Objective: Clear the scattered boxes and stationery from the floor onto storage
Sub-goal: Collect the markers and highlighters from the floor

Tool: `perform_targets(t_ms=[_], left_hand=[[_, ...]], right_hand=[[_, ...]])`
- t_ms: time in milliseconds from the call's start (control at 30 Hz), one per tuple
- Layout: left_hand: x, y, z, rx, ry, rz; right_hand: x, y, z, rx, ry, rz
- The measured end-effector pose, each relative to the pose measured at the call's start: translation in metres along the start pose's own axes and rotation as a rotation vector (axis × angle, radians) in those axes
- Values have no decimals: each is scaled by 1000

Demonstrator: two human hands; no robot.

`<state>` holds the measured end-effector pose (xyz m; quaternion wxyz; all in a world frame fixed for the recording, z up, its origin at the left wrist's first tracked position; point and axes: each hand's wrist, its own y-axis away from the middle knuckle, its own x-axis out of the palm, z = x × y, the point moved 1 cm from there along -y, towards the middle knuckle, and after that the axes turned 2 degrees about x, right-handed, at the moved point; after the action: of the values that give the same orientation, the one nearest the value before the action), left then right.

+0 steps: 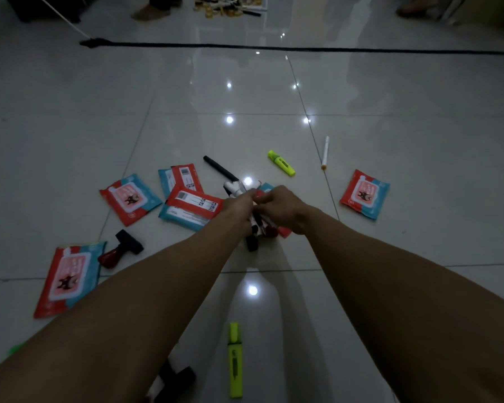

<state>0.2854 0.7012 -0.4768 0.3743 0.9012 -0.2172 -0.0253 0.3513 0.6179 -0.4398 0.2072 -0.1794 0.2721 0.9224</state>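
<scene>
Shiny white floor tiles (pixel 390 112) hold the mess. Both hands meet in the middle: left hand (pixel 239 206) hugs a bunch of pens (pixel 256 225), right hand (pixel 284 210) pinches it too. A yellow highlighter (pixel 281 163) lies just beyond, far-right, slanting, nearer the right hand

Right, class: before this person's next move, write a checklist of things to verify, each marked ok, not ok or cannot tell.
1. Left hand grips the marker bundle: ok.
2. Right hand grips the same bundle: ok.
3. Bundle lifted off the floor: cannot tell.
4. Storage in view: not ok.
5. Floor cleared: not ok; near highlighter, far highlighter, white pen and right packet remain.
</scene>
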Motion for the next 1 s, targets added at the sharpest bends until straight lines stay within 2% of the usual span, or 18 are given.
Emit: perform_targets(t_ms=[100,167,233,367,467,567,667,767,900,1000], left_hand=[[-21,-9,-8,14,49,-29],[-36,-17,-14,9,77,-27],[-52,-28,-19,25,54,-14],[-74,-46,-23,102,-78,-21],[-82,-53,-23,116,-113,1],[-89,-62,-24,76,-112,25],[-94,-73,-26,50,-133,90],[-94,-74,-30,81,-146,55],[-94,-78,-30,96,-144,29],[-89,-79,-32,49,-77,64]], right_hand=[[8,-12,9,-36,-27,-41],[6,-29,12,19,-146,-74],[3,-56,8,82,-192,-190],[17,-100,-12,249,219,-400],[42,-109,-17,260,427,-410],[65,-128,-22,235,465,-398],[72,-141,-19,240,350,-381],[67,-142,-16,185,273,-400],[58,-136,-16,8,236,-405],[53,-128,-11,-182,105,-253]])
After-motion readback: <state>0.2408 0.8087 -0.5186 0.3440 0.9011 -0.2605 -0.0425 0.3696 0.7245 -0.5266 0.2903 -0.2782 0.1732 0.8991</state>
